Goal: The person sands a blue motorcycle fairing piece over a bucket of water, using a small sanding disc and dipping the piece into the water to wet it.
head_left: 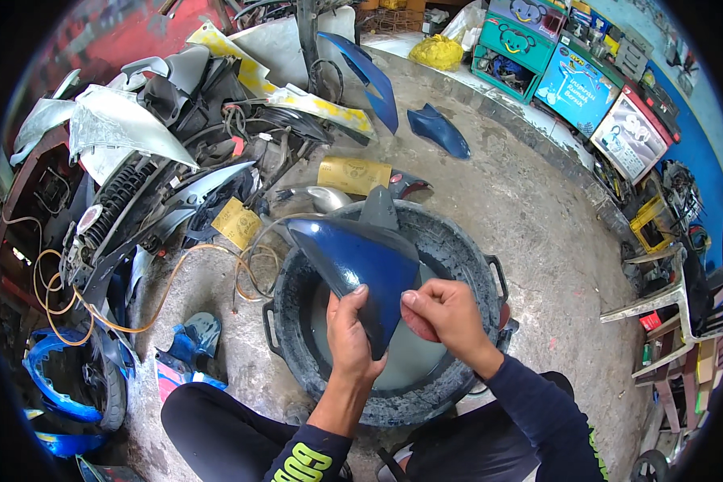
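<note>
My left hand (350, 341) grips the lower edge of a glossy blue motorcycle fairing panel (353, 253), thumb on its face and fingers behind. The panel is tilted above a round black tub (291, 345) of cloudy grey water. Beside the panel's right edge, my right hand (451, 317) pinches a reddish piece of sandpaper (419, 324); whether it touches the panel is hard to tell. A grey pointed part (380, 210) shows behind the panel at the tub's far rim.
Tan sandpaper sheets (355, 174) lie beyond the tub. Motorcycle parts (128, 120) are heaped at left, with a looping hose (181, 265). Two blue panels (439, 131) rest on the concrete floor farther off. A pale plastic chair (659, 281) and cabinets (574, 84) line the right.
</note>
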